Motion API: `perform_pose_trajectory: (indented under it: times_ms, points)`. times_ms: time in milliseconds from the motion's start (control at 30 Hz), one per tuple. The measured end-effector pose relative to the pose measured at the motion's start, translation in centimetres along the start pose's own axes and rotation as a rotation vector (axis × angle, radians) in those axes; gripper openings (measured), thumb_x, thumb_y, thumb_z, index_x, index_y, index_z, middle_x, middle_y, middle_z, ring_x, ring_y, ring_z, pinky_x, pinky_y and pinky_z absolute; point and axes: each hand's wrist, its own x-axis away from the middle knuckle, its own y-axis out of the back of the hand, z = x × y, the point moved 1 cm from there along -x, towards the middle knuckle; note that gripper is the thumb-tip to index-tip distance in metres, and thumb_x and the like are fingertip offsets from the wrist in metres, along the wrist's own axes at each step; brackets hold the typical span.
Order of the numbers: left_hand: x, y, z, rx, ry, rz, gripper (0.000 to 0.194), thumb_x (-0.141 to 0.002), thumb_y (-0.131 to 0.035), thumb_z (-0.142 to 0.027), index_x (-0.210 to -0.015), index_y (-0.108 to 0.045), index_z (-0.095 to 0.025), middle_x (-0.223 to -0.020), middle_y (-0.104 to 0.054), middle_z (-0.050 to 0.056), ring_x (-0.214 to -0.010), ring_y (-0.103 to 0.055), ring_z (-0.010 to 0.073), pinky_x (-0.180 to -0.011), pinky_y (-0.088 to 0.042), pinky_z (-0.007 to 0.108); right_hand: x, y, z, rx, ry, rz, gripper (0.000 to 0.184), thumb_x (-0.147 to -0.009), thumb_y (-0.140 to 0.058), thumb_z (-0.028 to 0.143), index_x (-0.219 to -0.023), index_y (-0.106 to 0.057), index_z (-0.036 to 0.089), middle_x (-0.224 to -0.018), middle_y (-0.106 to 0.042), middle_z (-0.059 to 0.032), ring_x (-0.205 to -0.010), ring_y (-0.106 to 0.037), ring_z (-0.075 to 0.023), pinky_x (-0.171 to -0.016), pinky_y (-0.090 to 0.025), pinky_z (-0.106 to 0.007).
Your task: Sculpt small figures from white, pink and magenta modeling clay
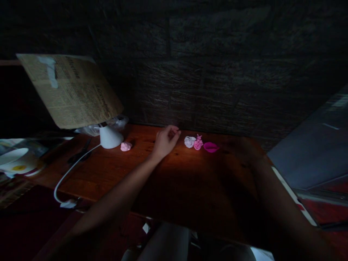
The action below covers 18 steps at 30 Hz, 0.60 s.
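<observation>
My left hand [166,139] rests over the wooden table near the wall, loosely curled with a gap between thumb and fingers, and nothing shows in it. Just right of it, apart from the fingertips, sits a pale, ruffled lump [189,141]. Touching that lump is a small pink figure [198,143] with two ear-like points on top. Beside the figure lies a magenta oval piece [211,146], pointed at its right end. My right hand [241,148] is in deep shadow to the right of these; its fingers are too dark to make out.
A lamp with a newsprint shade [73,90] and white base [110,137] stands at the left, its white cord [65,174] hanging over the table's edge. A light pink lump [126,146] lies by the base. Dark scissors [81,156] and a white bowl [16,159] are farther left.
</observation>
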Motion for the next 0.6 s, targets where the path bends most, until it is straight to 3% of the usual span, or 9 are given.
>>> perform_pose_trajectory:
  times_ms: [100, 167, 233, 333, 433, 500, 567, 600]
  points:
    - [-0.2, 1.2, -1.0, 0.042, -0.034, 0.234, 0.026, -0.092, -0.054, -0.039, -0.086, -0.068, -0.018, -0.072, -0.070, 0.001, -0.067, -0.063, 0.0134, -0.069, -0.050, 0.025, -0.1, 0.5, 1.2, 0.001, -0.111, -0.013, 0.047, -0.090, -0.053, 0.043, -0.049, -0.060, 0.020, -0.049, -0.060, -0.0043, -0.052, -0.060, -0.0187, -0.049, -0.033, -0.027]
    - [0.0, 2.4, -0.8, 0.000, -0.057, 0.372, 0.028, -0.091, -0.055, -0.042, -0.082, -0.069, -0.020, -0.073, -0.072, 0.002, -0.068, -0.066, 0.0142, -0.070, -0.051, 0.026, -0.1, 0.6, 2.2, -0.017, -0.132, -0.081, 0.049, -0.091, -0.049, 0.041, -0.047, -0.055, 0.021, -0.049, -0.058, -0.0048, -0.054, -0.061, -0.0196, -0.052, -0.033, -0.028]
    - [0.4, 3.8, 0.4, -0.084, -0.011, 0.404, 0.026, -0.089, -0.058, -0.043, -0.087, -0.070, -0.021, -0.082, -0.075, 0.003, -0.076, -0.070, 0.0173, -0.074, -0.054, 0.028, 0.0, 0.4, 3.0, -0.048, -0.118, -0.130, 0.049, -0.092, -0.047, 0.041, -0.049, -0.055, 0.020, -0.051, -0.060, -0.0059, -0.056, -0.063, -0.0208, -0.053, -0.033, -0.029]
    - [1.4, 5.9, 3.1, -0.211, 0.083, 0.320, 0.035, -0.083, -0.064, -0.047, -0.103, -0.070, -0.019, -0.105, -0.076, 0.009, -0.093, -0.072, 0.0236, -0.083, -0.056, 0.034, 0.1, 0.0, 3.1, -0.070, -0.064, -0.191, 0.044, -0.091, -0.048, 0.043, -0.062, -0.068, 0.018, -0.057, -0.066, -0.0079, -0.060, -0.065, -0.0225, -0.055, -0.038, -0.030]
    - [2.6, 6.5, 4.6, -0.236, 0.111, 0.265, 0.037, -0.086, -0.061, -0.046, -0.109, -0.068, -0.018, -0.111, -0.075, 0.011, -0.104, -0.071, 0.0252, -0.094, -0.055, 0.038, -0.2, -0.6, 2.0, -0.101, -0.055, -0.230, 0.031, -0.088, -0.054, 0.038, -0.089, -0.077, 0.017, -0.074, -0.075, -0.0093, -0.068, -0.070, -0.0237, -0.062, -0.046, -0.031]
    - [3.3, 5.9, 4.2, -0.209, 0.074, 0.163, 0.030, -0.089, -0.059, -0.041, -0.107, -0.068, -0.018, -0.110, -0.075, 0.011, -0.104, -0.070, 0.0244, -0.096, -0.054, 0.038, -0.5, -1.2, 0.8, -0.129, -0.123, -0.160, 0.027, -0.086, -0.058, 0.035, -0.094, -0.077, 0.018, -0.084, -0.078, -0.0097, -0.073, -0.072, -0.0245, -0.064, -0.048, -0.031]
    - [3.9, 4.7, 2.8, -0.180, 0.003, 0.030, 0.025, -0.093, -0.054, -0.036, -0.100, -0.070, -0.018, -0.105, -0.075, 0.011, -0.101, -0.070, 0.0233, -0.095, -0.053, 0.038, -0.6, -2.0, -0.1, -0.151, -0.197, -0.018, 0.027, -0.086, -0.059, 0.037, -0.092, -0.078, 0.018, -0.074, -0.076, -0.0084, -0.069, -0.071, -0.0241, -0.062, -0.048, -0.031]
    - [4.3, 3.9, 1.8, -0.161, -0.046, 0.037, 0.026, -0.096, -0.051, -0.036, -0.098, -0.070, -0.018, -0.100, -0.075, 0.010, -0.099, -0.070, 0.0223, -0.095, -0.052, 0.037, -0.7, -2.3, -0.4, -0.168, -0.225, 0.064, 0.029, -0.088, -0.059, 0.039, -0.091, -0.078, 0.018, -0.066, -0.074, -0.0071, -0.066, -0.070, -0.0236, -0.060, -0.047, -0.030]
